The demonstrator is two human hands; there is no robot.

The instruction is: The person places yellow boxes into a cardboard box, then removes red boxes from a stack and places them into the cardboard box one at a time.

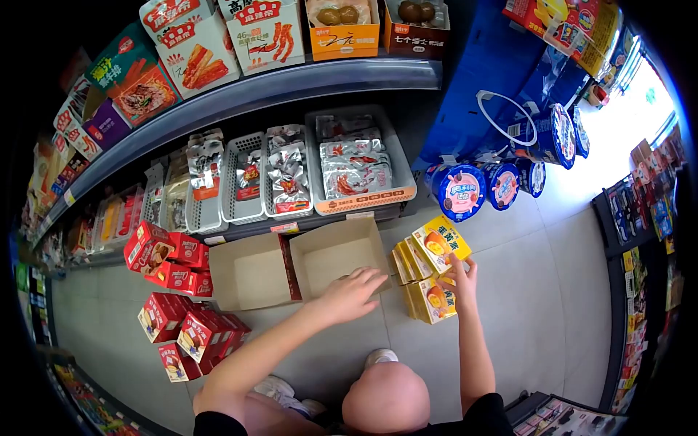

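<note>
My right hand is at the lower right corner of a yellow snack box, its fingers around that corner. This box tops a group of yellow boxes on the floor, with another yellow box just below my thumb. My left hand is held palm down with fingers stretched out and nothing in them. It hovers over the near right part of an open, bare cardboard tray. A second cardboard tray stands beside it on the left.
Red snack boxes and dark red boxes are piled left of the trays. Behind, a low shelf holds white baskets of packets under a curved upper shelf. Blue-rimmed tubs stand at the right. My knee is in front.
</note>
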